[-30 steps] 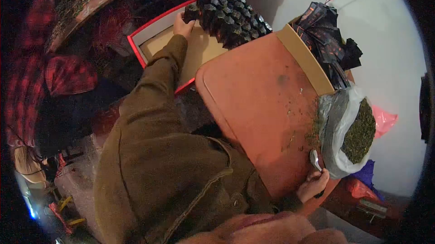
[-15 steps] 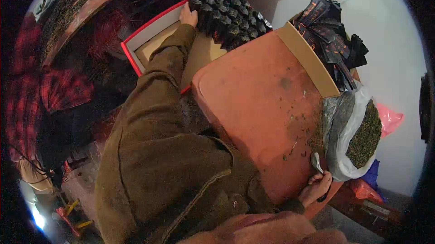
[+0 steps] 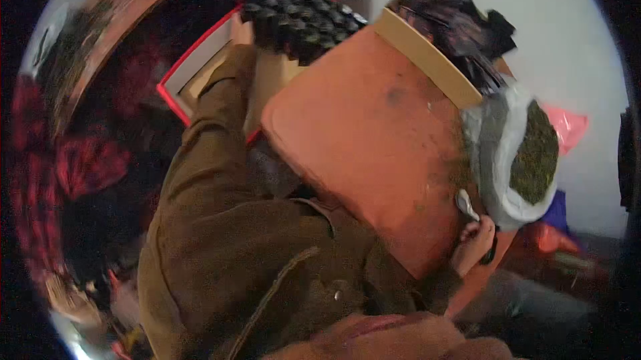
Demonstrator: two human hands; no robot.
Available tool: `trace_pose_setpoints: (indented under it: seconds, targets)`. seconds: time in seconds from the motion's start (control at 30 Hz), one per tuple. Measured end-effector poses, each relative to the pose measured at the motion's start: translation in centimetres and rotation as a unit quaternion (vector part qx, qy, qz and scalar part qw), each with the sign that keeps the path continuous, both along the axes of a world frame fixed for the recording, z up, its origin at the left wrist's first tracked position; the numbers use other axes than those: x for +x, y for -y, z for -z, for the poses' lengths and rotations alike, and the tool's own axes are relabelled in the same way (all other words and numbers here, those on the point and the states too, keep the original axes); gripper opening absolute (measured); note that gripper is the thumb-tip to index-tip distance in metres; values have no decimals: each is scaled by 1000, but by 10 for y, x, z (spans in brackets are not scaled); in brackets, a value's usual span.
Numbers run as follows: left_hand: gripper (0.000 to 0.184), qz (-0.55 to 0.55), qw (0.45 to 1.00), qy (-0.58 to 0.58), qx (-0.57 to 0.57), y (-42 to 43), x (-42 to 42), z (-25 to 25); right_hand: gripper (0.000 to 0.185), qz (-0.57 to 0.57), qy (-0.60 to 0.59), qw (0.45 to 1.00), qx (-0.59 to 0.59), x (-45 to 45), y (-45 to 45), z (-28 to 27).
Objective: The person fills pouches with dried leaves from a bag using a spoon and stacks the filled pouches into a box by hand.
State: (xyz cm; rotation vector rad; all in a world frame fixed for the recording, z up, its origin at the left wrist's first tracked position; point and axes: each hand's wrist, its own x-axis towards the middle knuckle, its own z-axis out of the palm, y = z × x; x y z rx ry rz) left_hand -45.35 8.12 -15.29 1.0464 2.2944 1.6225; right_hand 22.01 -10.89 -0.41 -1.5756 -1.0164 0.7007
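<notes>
My right hand [image 3: 475, 243] is closed around the handle of a metal spoon [image 3: 467, 205], low over the right edge of the reddish-brown tabletop [image 3: 347, 133]. Just beyond it stands a white plastic bag [image 3: 497, 166], rolled open and filled with dried green-brown leaves [image 3: 536, 153]. My left hand [image 3: 242, 31] reaches into a red-rimmed box [image 3: 175, 98], against the left end of tightly packed, upright black packets [image 3: 300, 21]. Motion smears its fingers, so their grip is unclear.
A cardboard box [image 3: 427, 56] at the table's far side holds a heap of flat black packets [image 3: 447, 9]. Leaf crumbs lie near the bag. Behind it is a pink plastic bag [image 3: 566, 127]. On the left, red plaid cloth [image 3: 93, 163] and a curved wooden surface [image 3: 110, 33] show.
The whole view has shifted, so the table, boxes and bag appear higher and further left, with blur. Both hands keep their places: left at the packets, right holding the spoon.
</notes>
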Motion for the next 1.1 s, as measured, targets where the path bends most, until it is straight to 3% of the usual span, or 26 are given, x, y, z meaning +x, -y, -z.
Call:
trace_pose_setpoints:
  seconds: [0.03,0.07,0.1,0.17,0.2,0.3,0.4,0.5,0.63,0.7,0.77,0.9,0.97,1.0,1.1]
  targets:
    - [45,-21,997,-14,74,-18,-22,42,27,-11,-10,1000,7,0,1,-1]
    - [46,-3,994,30,104,-10,-9,24,26,-25,-21,999,14,-2,1,-2]
    - [48,15,991,-44,125,-8,-16,36,25,-43,-32,998,21,-2,1,-4]
    - [48,27,984,-54,166,-24,-57,89,24,-29,-44,998,19,-2,2,-4]
    - [48,-57,981,-144,115,-11,-51,82,23,-25,-51,998,18,-3,2,-4]
    - [51,0,963,103,250,6,-3,29,23,-11,-49,999,12,-9,1,-9]
    - [53,58,971,7,234,14,32,-30,24,-41,-46,998,13,-4,-3,-6]
    - [55,180,948,-7,264,13,96,-102,24,-61,-57,996,10,1,-8,0]
    - [59,334,923,-42,187,-6,171,-167,23,-121,-70,989,38,3,-13,9]
    - [67,386,888,-162,191,-22,208,-190,24,-123,-73,989,33,7,-14,13]
    - [77,379,799,-402,238,-54,235,-204,24,-108,-66,992,21,3,-15,12]
    - [84,423,747,-492,147,-76,313,-232,24,-112,-1,994,3,-4,-14,-1]
    - [87,461,707,-532,73,-93,342,-235,24,-120,-22,992,28,-3,-14,2]
    - [98,467,715,-520,-5,-91,361,-237,24,-129,-38,990,38,-1,-15,7]
    - [101,469,671,-567,-95,-97,392,-239,25,-156,-59,984,67,6,-21,19]
